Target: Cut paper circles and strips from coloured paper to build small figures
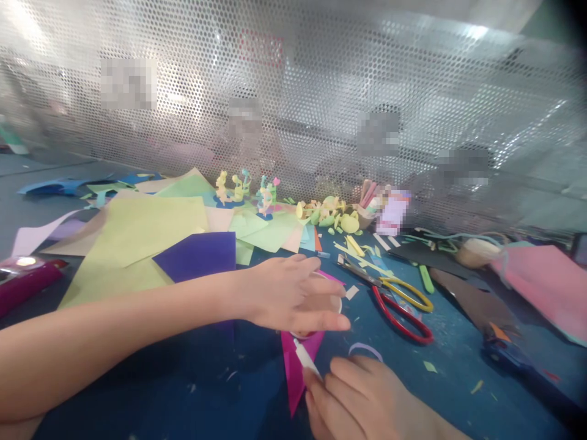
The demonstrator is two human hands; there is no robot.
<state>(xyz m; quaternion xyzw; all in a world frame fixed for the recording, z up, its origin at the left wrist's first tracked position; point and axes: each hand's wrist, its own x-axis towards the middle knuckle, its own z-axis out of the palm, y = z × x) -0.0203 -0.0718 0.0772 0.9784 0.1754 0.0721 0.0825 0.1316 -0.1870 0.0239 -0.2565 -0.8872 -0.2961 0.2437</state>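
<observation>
**Magenta paper pinned under a round lid, pen at its edge**

Magenta is what I see at the centre of the blue table (458,360) — a pointed sheet of magenta paper (296,366) lying between the two hands. Going from the left: a dark pink case (27,282) sits at the table's edge, then a spread of yellow-green paper (137,235) with a purple sheet (197,255) on top of it. My view of the left hand (293,296) shows it reaching across from the left, fingers spread flat and pressing down on a round white lid (321,305), which sits on the upper part of the magenta paper. Just below, the right hand (362,397) is curled around a white pen (306,359), its tip touching the magenta paper right beside the lid's lower rim. A thin curl of pale paper (365,349) lies just above the right hand's knuckles.

Further right, red and yellow scissors (398,302) lie with blades closed, near but apart from both hands. Small paper figures (247,189) stand at the back by the perforated screen (321,91) — a pink sheet (545,284) lies at the far right.
</observation>
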